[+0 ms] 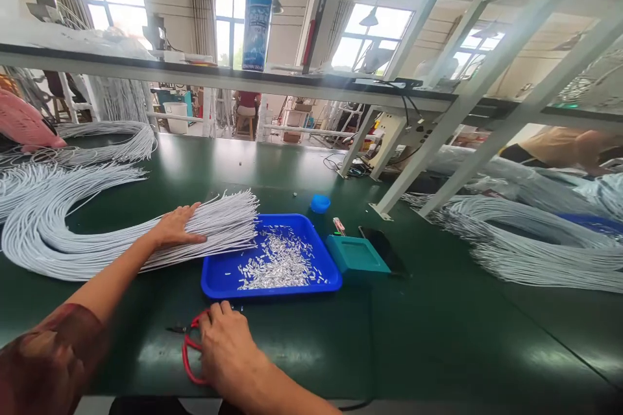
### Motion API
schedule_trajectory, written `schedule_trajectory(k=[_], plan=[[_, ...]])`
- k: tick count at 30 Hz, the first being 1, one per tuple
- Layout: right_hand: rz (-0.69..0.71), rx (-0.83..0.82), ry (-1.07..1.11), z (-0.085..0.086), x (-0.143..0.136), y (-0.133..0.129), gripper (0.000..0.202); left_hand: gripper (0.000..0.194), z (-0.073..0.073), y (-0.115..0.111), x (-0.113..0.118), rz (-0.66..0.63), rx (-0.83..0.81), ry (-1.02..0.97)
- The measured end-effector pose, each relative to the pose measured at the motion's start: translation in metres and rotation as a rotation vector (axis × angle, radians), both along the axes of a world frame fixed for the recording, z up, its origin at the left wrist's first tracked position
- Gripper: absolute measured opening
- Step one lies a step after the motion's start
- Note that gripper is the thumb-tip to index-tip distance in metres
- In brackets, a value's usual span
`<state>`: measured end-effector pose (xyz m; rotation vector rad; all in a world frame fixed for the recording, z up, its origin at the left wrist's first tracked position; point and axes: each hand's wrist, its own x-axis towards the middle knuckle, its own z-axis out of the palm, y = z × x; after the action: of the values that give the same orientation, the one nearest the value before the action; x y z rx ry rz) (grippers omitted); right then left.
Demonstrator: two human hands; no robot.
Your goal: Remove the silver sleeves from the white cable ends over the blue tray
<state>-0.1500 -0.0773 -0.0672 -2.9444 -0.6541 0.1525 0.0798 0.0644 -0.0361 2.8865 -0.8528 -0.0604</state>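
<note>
My left hand (179, 227) lies on a thick bundle of thin white cables (117, 246), thumb and fingers spread over the strands. The cut ends of the bundle reach over the left rim of a blue tray (219, 286). A heap of small shiny metal pieces (282, 262) lies in that tray. In front of it, close to the table's near edge, my right hand (226, 343) has its fingers curled over the red handles of a pair of scissors (187, 355). The dark blades point left; the fingertips are partly hidden.
Right of the tray are a small blue cup (320, 203), a teal box (357, 254) and a dark flat device (384, 246). More cable coils (525, 240) lie at the right. A spray can (257, 16) stands on the shelf (195, 69), near slanted metal posts (438, 110).
</note>
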Motion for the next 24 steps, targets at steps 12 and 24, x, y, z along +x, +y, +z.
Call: schedule_trajectory(k=[12,24], plan=[[-0.17,1.162,0.435,0.035,0.036,-0.104,0.031,0.087,0.007,-0.002,0.035,0.087,0.012,0.182],[-0.554,1.217,0.287,-0.004,0.068,-0.129,0.023,0.088,0.005,-0.017,0.084,0.372,0.049,-0.083]])
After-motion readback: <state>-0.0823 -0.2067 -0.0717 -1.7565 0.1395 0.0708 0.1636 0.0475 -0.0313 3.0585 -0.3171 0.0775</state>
